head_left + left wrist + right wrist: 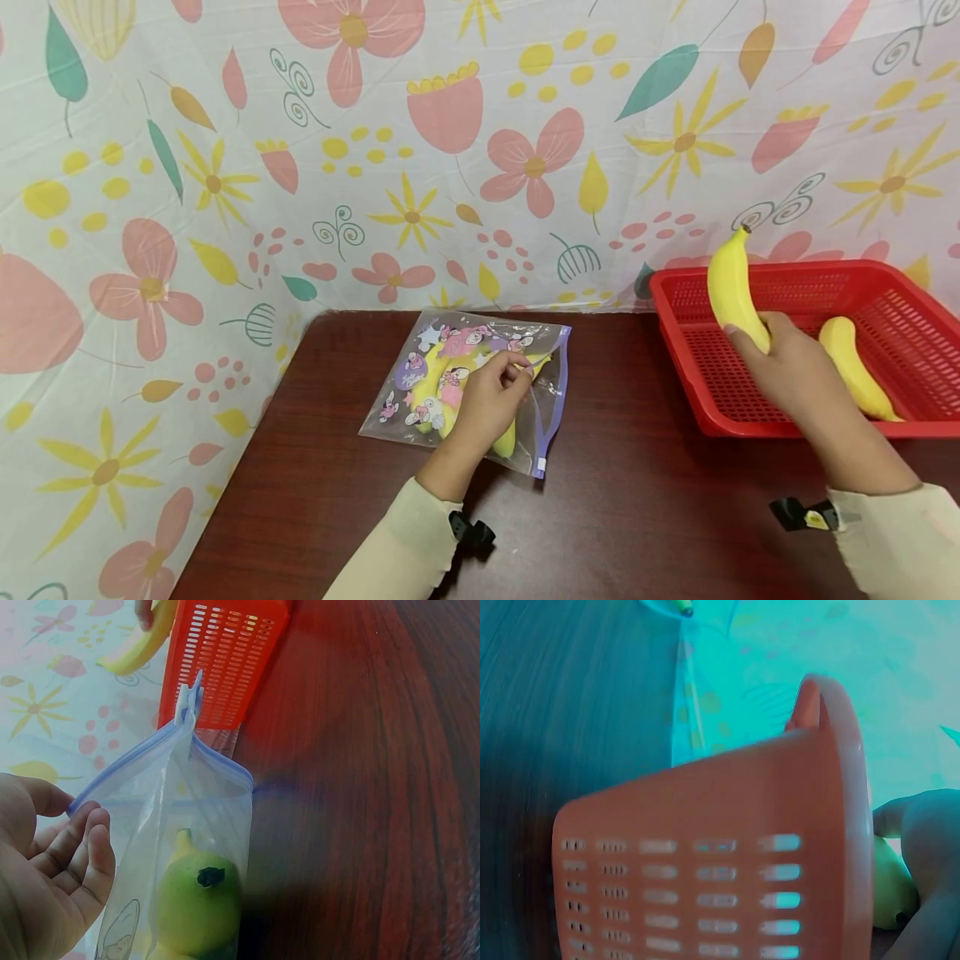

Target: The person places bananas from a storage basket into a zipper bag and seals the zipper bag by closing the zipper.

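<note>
While the bag [534, 417] is pinched: one banana [727, 279] is held stem-up over the basket [825, 430], well apart from the bag.
Left hand [491, 396]: the purple edge [564, 350] is pinched between thumb and forefinger; the other fingers are bent.
Right hand [795, 362]: the banana's lower end is gripped by thumb and fingers; the fingertips are hidden, so their spacing cannot be told.
Step in hand: judged to be the transfer of bananas from basket to bag.
Next move: the bag should be spread wider and the banana aligned with the gap.
Bag material: thin, clear, wrinkled, printed plastic; yellow-green fruit [199, 911] is enclosed.
Basket material: red slotted plastic; a second banana [855, 367] is contained.
Banana shape: smooth, curved, tapered.
Table [637, 500]: dark reddish wood grain.
</note>
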Demonstrator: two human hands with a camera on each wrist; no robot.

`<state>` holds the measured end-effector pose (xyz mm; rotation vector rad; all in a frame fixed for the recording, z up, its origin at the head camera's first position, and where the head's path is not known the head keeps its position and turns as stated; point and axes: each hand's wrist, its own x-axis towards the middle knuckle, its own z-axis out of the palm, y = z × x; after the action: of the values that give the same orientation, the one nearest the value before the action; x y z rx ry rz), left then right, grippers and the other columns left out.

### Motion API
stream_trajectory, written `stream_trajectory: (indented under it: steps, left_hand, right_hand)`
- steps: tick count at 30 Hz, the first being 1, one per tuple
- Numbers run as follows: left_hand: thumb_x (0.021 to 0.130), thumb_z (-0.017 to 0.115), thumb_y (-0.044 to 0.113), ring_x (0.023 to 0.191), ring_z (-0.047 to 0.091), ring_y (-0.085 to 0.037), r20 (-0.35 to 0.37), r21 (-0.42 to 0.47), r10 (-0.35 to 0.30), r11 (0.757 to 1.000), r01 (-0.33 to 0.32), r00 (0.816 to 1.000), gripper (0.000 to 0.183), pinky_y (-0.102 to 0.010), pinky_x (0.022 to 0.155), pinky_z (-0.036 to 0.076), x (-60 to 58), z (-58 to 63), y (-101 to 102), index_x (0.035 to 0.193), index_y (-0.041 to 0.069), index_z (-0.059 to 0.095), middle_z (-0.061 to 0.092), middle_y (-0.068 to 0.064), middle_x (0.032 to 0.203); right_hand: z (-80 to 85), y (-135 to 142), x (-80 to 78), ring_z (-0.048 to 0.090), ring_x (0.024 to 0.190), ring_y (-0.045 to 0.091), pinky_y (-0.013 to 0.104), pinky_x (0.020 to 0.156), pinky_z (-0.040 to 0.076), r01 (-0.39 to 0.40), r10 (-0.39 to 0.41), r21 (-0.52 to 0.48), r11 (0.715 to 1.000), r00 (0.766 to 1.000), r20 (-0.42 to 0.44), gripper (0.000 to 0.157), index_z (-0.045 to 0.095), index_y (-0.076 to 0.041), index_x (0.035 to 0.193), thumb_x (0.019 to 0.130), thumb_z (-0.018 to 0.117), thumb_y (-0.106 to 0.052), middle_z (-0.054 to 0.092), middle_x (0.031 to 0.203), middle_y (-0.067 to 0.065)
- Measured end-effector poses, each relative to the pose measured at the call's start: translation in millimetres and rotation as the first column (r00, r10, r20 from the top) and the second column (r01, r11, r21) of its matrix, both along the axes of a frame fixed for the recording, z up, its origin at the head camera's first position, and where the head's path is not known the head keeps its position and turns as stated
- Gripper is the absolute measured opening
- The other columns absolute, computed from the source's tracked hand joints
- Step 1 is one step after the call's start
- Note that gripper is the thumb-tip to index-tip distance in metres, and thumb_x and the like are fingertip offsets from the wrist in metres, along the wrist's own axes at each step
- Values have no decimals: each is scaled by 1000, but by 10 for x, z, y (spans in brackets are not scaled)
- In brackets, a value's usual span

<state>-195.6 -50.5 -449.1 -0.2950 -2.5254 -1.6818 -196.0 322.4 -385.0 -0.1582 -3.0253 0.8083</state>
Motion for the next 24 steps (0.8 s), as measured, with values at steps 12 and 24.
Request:
stream_trajectory:
  steps: [12, 24]
  left_hand:
    - [96, 63, 19, 60, 60, -7, -3, 9, -4, 1000, 4, 1000, 10, -22, 52, 47, 3, -9, -6, 103, 14, 70, 68, 0, 77]
    - [96, 63, 17, 60, 59, -8, -8, 18, -10, 1000, 11, 1000, 12, -21, 51, 46, 5, -13, 5, 104, 12, 70, 68, -1, 76]
  right_hand:
    - [37, -273, 104, 55, 88, 33, 29, 61, 46, -34, 32, -46, 998, 998, -56, 74, 38, 7, 140, 101, 48, -55, 55, 104, 24]
    - [42, -514, 181, 55, 87, 31, 30, 61, 45, -75, 69, -71, 995, 994, -89, 70, 40, 3, 142, 101, 50, -53, 57, 102, 21]
